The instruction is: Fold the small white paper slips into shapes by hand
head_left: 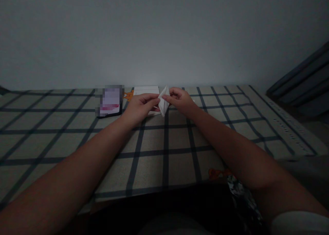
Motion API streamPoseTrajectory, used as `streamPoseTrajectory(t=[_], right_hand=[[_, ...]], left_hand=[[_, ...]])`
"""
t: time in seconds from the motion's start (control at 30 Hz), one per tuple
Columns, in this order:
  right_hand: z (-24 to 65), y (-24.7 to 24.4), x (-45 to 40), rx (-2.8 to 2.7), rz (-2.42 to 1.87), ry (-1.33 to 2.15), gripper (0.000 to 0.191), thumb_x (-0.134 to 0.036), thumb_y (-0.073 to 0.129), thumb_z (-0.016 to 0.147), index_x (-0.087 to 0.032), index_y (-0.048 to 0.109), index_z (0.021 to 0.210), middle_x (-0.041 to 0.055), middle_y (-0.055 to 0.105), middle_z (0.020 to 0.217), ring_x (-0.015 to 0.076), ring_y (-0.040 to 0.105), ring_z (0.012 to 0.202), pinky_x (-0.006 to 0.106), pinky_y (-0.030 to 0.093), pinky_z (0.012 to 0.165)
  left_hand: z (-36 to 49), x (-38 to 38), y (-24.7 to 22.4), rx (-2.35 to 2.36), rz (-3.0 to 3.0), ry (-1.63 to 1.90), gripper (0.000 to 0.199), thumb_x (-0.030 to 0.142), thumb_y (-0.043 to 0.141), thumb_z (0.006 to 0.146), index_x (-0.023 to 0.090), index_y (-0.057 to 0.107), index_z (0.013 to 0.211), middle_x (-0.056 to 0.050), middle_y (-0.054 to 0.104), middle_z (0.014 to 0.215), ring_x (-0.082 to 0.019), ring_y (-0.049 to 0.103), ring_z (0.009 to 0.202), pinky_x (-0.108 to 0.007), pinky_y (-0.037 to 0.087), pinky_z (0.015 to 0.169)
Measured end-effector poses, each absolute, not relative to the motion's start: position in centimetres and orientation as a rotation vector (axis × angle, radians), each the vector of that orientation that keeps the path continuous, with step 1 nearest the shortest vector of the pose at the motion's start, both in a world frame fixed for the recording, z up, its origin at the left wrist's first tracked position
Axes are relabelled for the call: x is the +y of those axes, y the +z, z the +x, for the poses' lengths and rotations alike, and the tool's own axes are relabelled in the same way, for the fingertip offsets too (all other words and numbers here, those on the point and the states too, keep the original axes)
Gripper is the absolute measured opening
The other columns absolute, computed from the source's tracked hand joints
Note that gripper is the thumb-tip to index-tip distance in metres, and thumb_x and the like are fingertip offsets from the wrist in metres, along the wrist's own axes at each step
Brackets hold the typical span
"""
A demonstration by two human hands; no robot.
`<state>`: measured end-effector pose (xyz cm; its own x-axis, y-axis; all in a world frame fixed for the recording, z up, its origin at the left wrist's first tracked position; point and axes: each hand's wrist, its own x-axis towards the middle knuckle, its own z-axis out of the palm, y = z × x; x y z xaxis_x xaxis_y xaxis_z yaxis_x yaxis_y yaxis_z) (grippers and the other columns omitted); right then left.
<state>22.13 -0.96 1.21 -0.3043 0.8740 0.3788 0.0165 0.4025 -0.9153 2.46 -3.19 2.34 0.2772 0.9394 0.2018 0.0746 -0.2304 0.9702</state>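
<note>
A white piece of folded paper (164,103), diamond-shaped with creases down its middle, is held up just above the checked tablecloth. My left hand (141,106) pinches its left edge between thumb and fingers. On the other side, my right hand (181,98) grips the paper with the thumb on its near face and the fingers curled behind. Behind my left hand lies a stack of white paper (146,89), partly hidden by that hand.
A phone (111,100) with a lit, blurred screen rests left of my hands. The checked tablecloth (151,166) covers the table, which meets a plain wall (164,36) at the back. Dark folded fabric (305,77) hangs at the right.
</note>
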Motion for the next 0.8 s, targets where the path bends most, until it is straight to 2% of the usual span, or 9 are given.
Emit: streamPoseTrajectory(t=[0.2, 0.4, 0.6, 0.8], right_hand=[[22.17, 0.96, -0.76, -1.652, -0.787, 1.054, 0.047, -0.063, 0.077, 0.077, -0.02, 0.061, 0.086, -0.0009, 0.061, 0.077, 0.0129, 0.056, 0.071, 0.025, 0.045, 0.061], [22.26, 0.76, -0.77, -1.687, -0.805, 1.015, 0.045, -0.063, 0.075, 0.082, -0.02, 0.06, 0.087, -0.0013, 0.057, 0.076, 0.0129, 0.054, 0.071, 0.026, 0.044, 0.062], [22.22, 0.94, -0.92, -1.685, -0.813, 0.954, 0.043, -0.061, 0.075, 0.083, -0.021, 0.059, 0.083, -0.0007, 0.056, 0.076, 0.0135, 0.051, 0.07, 0.027, 0.042, 0.062], [22.18, 1.11, -0.99, -1.702, -0.843, 0.919, 0.041, -0.059, 0.074, 0.082, -0.02, 0.062, 0.085, -0.0008, 0.059, 0.077, 0.0136, 0.052, 0.072, 0.027, 0.042, 0.064]], left_hand=[[2.45, -3.32, 2.66, 1.001, 1.613, 1.089, 0.048, 0.051, 0.087, 0.073, 0.018, 0.082, 0.107, -0.009, 0.08, 0.098, -0.019, 0.072, 0.078, -0.033, 0.061, 0.08], [2.43, -3.47, 2.75, 1.056, 1.631, 1.116, 0.048, 0.052, 0.087, 0.073, 0.018, 0.082, 0.107, -0.008, 0.081, 0.092, -0.019, 0.072, 0.076, -0.032, 0.062, 0.076], [2.4, -3.32, 2.49, 0.995, 1.62, 1.133, 0.047, 0.05, 0.085, 0.076, 0.018, 0.082, 0.11, -0.008, 0.081, 0.101, -0.019, 0.074, 0.08, -0.034, 0.062, 0.084], [2.21, -3.19, 2.59, 1.001, 1.697, 1.084, 0.043, 0.048, 0.079, 0.081, 0.02, 0.081, 0.114, -0.007, 0.081, 0.101, -0.02, 0.073, 0.084, -0.037, 0.061, 0.088]])
